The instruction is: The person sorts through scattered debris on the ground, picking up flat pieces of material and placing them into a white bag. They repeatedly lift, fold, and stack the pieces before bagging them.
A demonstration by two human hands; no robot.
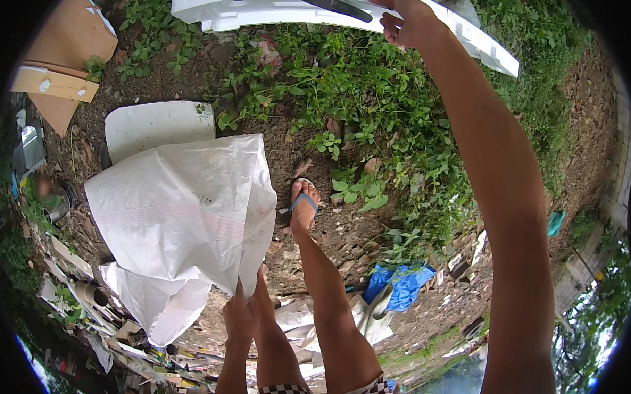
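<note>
My left hand (240, 318) is closed on the gathered edge of a large white woven sack (176, 199) with faint pink stripes. The sack spreads out to the left of my legs, over part of a flat white panel (158, 125). Stretched far forward, my right hand (403, 21) has its fingers apart over the edge of a long white foam piece (259, 13). A dark, rod-like thing (330, 3) lies across that foam, its near end just left of my fingers. No grip on either shows; whether the fingertips touch the foam, I cannot tell.
Leafy green plants (320, 75) cover the soil ahead. Brown boards (71, 35) lie at the far left, with mixed scrap (103, 308) along the lower left. Crumpled blue plastic (403, 285) rests right of my sandalled foot (304, 202). A paved strip (619, 166) runs along the right.
</note>
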